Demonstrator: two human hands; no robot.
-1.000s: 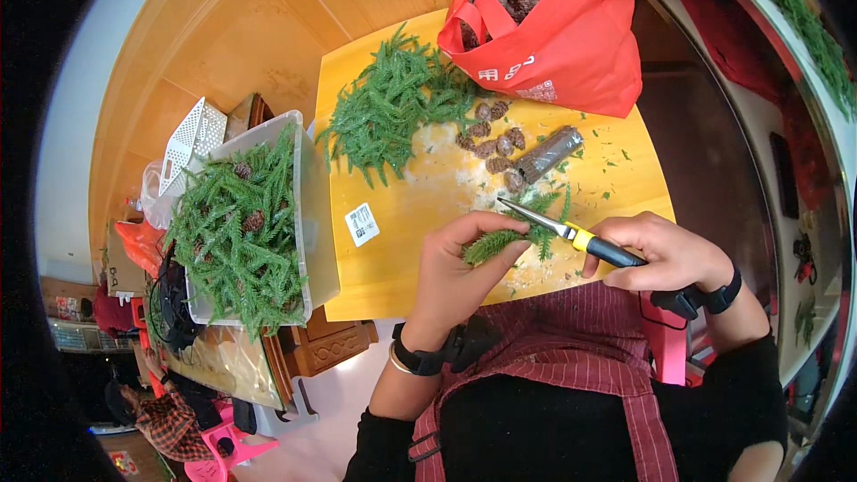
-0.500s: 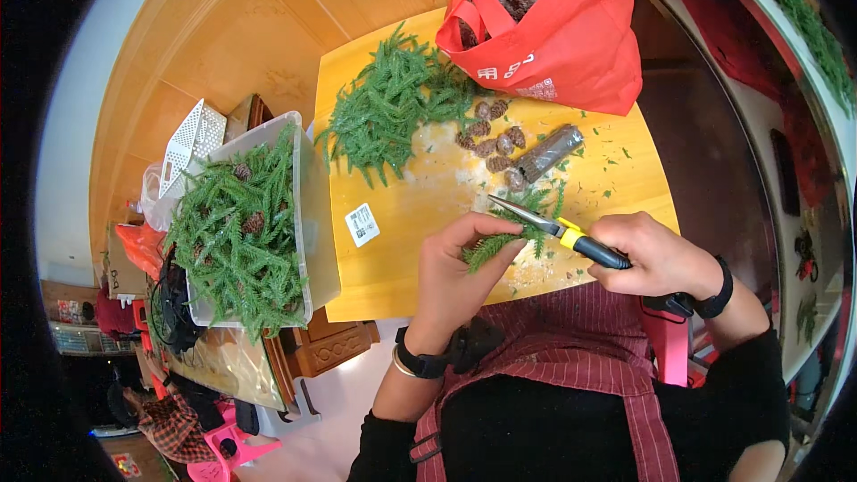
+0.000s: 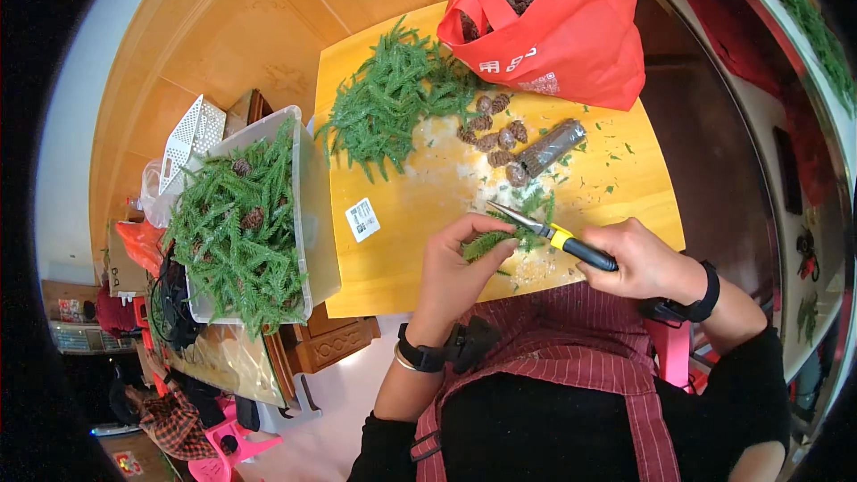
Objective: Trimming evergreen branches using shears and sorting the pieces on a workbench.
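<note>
At the near edge of the yellow table (image 3: 402, 250), the left hand (image 3: 455, 272) is pinched shut on a short green fir sprig (image 3: 486, 243), and the right hand (image 3: 638, 261) is closed around the yellow-and-black handle of the cutters (image 3: 549, 234). The sprig is feathery and needle-covered, its long axis running left-right along that edge, with its free end pointing right toward the cutters' tip. A loose pile of fir cuttings (image 3: 388, 107) lies at the table's far side, with pine cones (image 3: 491, 138) beside it.
</note>
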